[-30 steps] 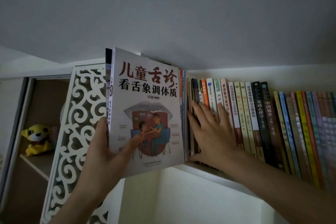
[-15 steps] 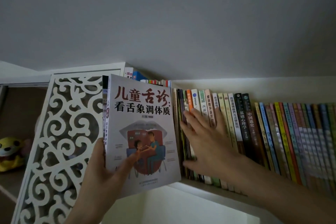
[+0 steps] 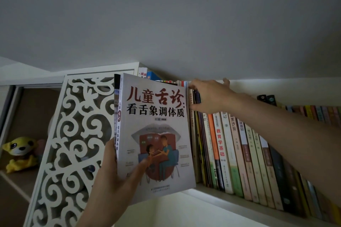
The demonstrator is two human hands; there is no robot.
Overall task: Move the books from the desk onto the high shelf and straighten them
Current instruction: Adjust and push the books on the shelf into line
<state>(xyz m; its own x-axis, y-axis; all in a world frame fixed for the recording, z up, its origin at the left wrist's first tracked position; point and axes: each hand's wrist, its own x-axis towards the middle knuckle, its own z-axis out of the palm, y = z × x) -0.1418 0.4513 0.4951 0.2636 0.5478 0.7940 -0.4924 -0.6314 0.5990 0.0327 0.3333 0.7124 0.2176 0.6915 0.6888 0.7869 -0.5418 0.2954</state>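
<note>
My left hand grips a white paperback with red and black Chinese title by its lower left corner, thumb across the cover. A second dark book lies behind it in the same grip. The paperback stands at the left end of the high white shelf, its front cover facing me. My right hand reaches over the tops of the row of upright books, fingers curled over the upper edges of the leftmost spines, thumb at their front.
A white fretwork panel stands to the left of the shelf. Beyond it a yellow plush toy sits in a brown cubby. The grey ceiling hangs close above the books. More spines run off to the right edge.
My right hand has risen from flat against the spines' fronts to the tops of the leftmost books. The view has tilted up; the held paperback stays at the shelf's left end.
</note>
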